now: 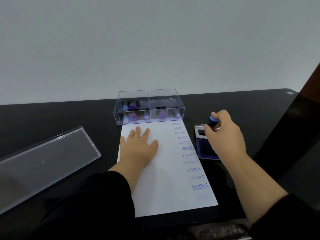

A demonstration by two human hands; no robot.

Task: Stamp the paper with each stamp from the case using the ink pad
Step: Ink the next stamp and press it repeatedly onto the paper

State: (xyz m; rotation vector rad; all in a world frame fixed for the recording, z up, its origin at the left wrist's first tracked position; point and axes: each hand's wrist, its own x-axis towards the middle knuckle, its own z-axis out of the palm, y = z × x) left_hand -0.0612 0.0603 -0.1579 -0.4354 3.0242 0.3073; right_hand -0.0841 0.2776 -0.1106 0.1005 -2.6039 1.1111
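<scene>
We see our right hand (223, 134) curled around a stamp (212, 122) with a black body and a blue cap, holding it just above the far end of the open ink pad (207, 149), whose dark blue pad lies just beside the right edge of the paper (169, 184); whether the stamp touches the pad we cannot tell. Our left hand (138, 144) lies flat with straight, spread fingers on the upper left part of the paper, pressing it onto the black worktop (69, 118). Down the paper's right side runs a column of blue prints: 6 reading AMENDED, then 5 reading SAMPLE, then 1 faint print too blurred to read. The clear case (149, 105) stands touching the far edge of the paper, with blue-capped and purple-capped stamps in its compartments. Its clear lid (45, 163) lies on the worktop well to the left of our left hand.
</scene>
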